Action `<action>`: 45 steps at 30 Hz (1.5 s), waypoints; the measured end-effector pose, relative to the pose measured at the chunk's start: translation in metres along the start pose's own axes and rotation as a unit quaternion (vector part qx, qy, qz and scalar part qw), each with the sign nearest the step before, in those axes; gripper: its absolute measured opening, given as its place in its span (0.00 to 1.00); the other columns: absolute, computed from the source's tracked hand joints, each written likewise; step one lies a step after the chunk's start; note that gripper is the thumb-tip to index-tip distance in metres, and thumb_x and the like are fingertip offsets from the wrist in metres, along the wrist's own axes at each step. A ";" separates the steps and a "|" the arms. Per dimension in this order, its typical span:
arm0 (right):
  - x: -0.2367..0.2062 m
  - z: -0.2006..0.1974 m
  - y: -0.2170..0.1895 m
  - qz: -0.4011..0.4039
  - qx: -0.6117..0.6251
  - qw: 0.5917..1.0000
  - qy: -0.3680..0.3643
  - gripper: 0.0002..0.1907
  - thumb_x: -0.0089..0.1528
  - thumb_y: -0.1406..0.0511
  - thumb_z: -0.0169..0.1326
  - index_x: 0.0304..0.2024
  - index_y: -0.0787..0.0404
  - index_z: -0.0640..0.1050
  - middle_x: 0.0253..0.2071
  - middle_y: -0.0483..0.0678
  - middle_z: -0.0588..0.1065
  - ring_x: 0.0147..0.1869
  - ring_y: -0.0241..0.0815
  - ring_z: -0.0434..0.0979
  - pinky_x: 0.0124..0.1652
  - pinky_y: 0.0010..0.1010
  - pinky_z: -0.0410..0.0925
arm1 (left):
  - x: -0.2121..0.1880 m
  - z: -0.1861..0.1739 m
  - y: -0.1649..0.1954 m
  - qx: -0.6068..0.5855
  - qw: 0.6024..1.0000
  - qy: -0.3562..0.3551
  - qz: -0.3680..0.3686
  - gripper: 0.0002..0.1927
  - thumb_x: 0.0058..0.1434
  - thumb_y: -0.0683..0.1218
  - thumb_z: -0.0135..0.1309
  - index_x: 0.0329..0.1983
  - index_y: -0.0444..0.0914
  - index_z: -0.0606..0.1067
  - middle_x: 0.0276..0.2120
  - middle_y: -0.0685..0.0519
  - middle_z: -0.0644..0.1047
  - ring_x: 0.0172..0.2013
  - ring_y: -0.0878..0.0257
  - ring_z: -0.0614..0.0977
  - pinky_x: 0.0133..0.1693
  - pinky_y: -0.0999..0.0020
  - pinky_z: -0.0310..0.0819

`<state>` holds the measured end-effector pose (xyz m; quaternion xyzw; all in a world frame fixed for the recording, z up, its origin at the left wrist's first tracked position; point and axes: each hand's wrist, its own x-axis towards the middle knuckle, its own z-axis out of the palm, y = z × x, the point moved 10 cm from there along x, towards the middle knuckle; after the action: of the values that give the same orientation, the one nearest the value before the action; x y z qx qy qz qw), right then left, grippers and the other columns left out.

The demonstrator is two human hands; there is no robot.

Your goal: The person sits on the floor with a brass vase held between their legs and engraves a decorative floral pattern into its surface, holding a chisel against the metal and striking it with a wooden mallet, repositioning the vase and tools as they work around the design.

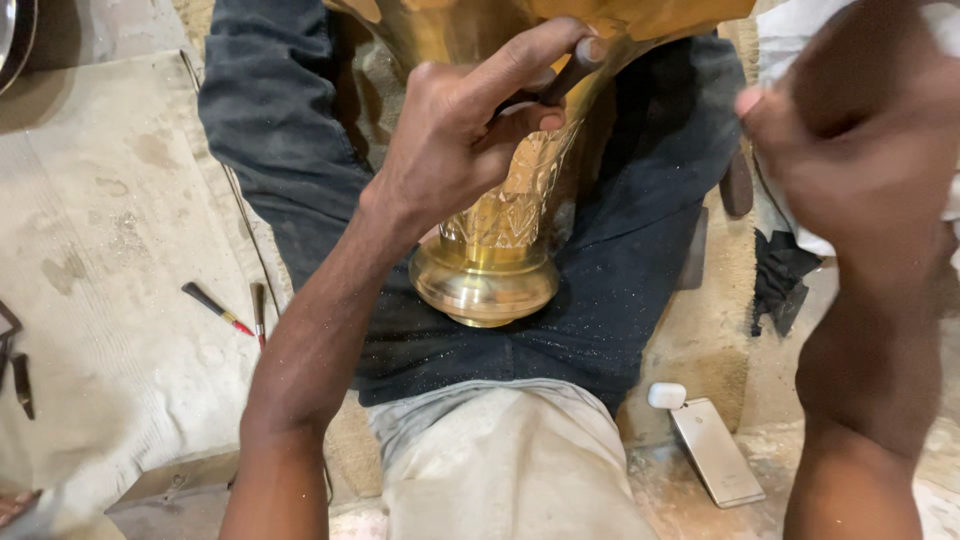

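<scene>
Two hands are working apart: the left hand (455, 150) is clamping a dark tool against a brass vase (495, 235); the blurred right hand (850, 130), beside it, is hovering, grip unclear.

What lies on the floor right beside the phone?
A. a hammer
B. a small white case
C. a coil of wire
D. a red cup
B: a small white case sits touching the top corner of the phone, to the right of the person's lap.
</scene>
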<state>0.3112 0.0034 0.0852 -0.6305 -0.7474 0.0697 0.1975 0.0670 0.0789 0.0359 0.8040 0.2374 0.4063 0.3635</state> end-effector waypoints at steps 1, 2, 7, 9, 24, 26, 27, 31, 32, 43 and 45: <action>-0.001 -0.001 -0.002 0.012 -0.002 1.000 -0.005 0.15 0.65 0.75 0.61 0.54 0.70 0.78 0.35 0.56 0.79 0.34 0.44 0.81 0.34 0.32 0.71 | 0.001 0.001 -0.002 0.008 1.000 -0.004 -0.005 0.29 0.70 0.39 0.67 0.69 0.46 0.67 0.46 0.51 0.85 0.44 0.62 0.90 0.44 0.69 0.88; 0.000 -0.003 -0.003 0.018 0.003 1.000 -0.009 0.16 0.65 0.76 0.61 0.55 0.71 0.78 0.36 0.57 0.80 0.35 0.44 0.82 0.35 0.33 0.72 | 0.001 0.001 -0.003 0.016 1.000 -0.009 -0.013 0.30 0.69 0.39 0.67 0.70 0.46 0.68 0.45 0.51 0.85 0.42 0.62 0.90 0.43 0.68 0.88; -0.005 -0.008 -0.015 0.035 0.020 0.999 -0.036 0.20 0.59 0.75 0.55 0.55 0.70 0.75 0.37 0.55 0.79 0.38 0.43 0.82 0.40 0.32 0.73 | 0.005 -0.002 0.002 -0.002 1.000 -0.008 0.003 0.25 0.67 0.38 0.66 0.63 0.43 0.70 0.40 0.49 0.85 0.41 0.60 0.89 0.41 0.66 0.86; -0.004 -0.010 -0.018 0.046 0.017 0.998 -0.030 0.16 0.60 0.74 0.58 0.51 0.71 0.75 0.35 0.56 0.78 0.35 0.44 0.81 0.37 0.34 0.72 | 0.007 -0.002 0.003 -0.005 1.000 -0.011 0.007 0.24 0.66 0.37 0.66 0.62 0.41 0.70 0.40 0.48 0.85 0.40 0.59 0.89 0.41 0.65 0.86; -0.019 -0.001 -0.009 -0.039 -0.022 0.998 0.033 0.12 0.64 0.76 0.55 0.50 0.70 0.73 0.39 0.54 0.78 0.41 0.42 0.83 0.41 0.31 0.74 | 0.013 -0.011 0.002 -0.025 0.998 -0.032 0.044 0.27 0.71 0.39 0.66 0.67 0.42 0.67 0.48 0.48 0.84 0.49 0.59 0.88 0.49 0.67 0.87; -0.006 0.001 -0.002 -0.013 0.050 0.997 0.065 0.13 0.64 0.75 0.57 0.50 0.69 0.72 0.37 0.53 0.78 0.38 0.41 0.82 0.39 0.31 0.74 | 0.013 -0.012 0.006 -0.026 0.997 -0.037 0.067 0.27 0.68 0.38 0.65 0.66 0.40 0.66 0.50 0.46 0.83 0.51 0.56 0.87 0.48 0.64 0.85; 0.001 0.001 0.003 0.008 0.118 0.989 0.083 0.14 0.63 0.73 0.59 0.50 0.68 0.72 0.36 0.51 0.77 0.36 0.40 0.82 0.37 0.31 0.74 | 0.013 -0.012 0.005 -0.020 0.997 -0.034 0.062 0.28 0.68 0.38 0.65 0.67 0.41 0.66 0.49 0.46 0.84 0.50 0.56 0.88 0.48 0.65 0.86; 0.025 0.007 0.008 0.058 0.264 0.957 0.108 0.19 0.61 0.70 0.65 0.50 0.65 0.72 0.30 0.50 0.76 0.29 0.40 0.79 0.30 0.31 0.72 | 0.010 -0.008 0.000 -0.004 0.999 -0.028 0.028 0.28 0.70 0.39 0.67 0.68 0.43 0.67 0.46 0.50 0.84 0.46 0.60 0.89 0.45 0.67 0.87; 0.028 0.006 0.001 0.040 0.202 0.974 0.091 0.19 0.60 0.71 0.66 0.50 0.65 0.74 0.29 0.50 0.76 0.29 0.41 0.79 0.30 0.32 0.73 | 0.010 -0.008 -0.002 0.000 0.999 -0.027 0.021 0.28 0.70 0.39 0.67 0.68 0.43 0.68 0.45 0.50 0.84 0.45 0.60 0.89 0.44 0.67 0.87; 0.021 0.011 -0.009 0.013 0.074 0.997 -0.002 0.06 0.68 0.73 0.63 0.40 0.68 0.77 0.28 0.55 0.76 0.29 0.43 0.79 0.32 0.31 0.70 | 0.009 -0.011 -0.001 -0.008 0.999 -0.019 0.031 0.29 0.69 0.37 0.66 0.68 0.42 0.67 0.46 0.49 0.84 0.46 0.58 0.89 0.44 0.65 0.86; 0.020 0.009 0.000 0.047 0.148 0.988 0.006 0.06 0.67 0.74 0.63 0.40 0.69 0.77 0.28 0.55 0.76 0.29 0.43 0.78 0.32 0.31 0.69 | 0.009 -0.009 -0.003 -0.015 0.999 -0.021 0.023 0.28 0.69 0.37 0.66 0.68 0.42 0.68 0.45 0.49 0.84 0.45 0.59 0.90 0.44 0.66 0.87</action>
<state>0.3047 0.0243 0.0811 -0.6295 -0.6969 0.1847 0.2898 0.0639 0.0903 0.0418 0.8122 0.2046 0.4012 0.3709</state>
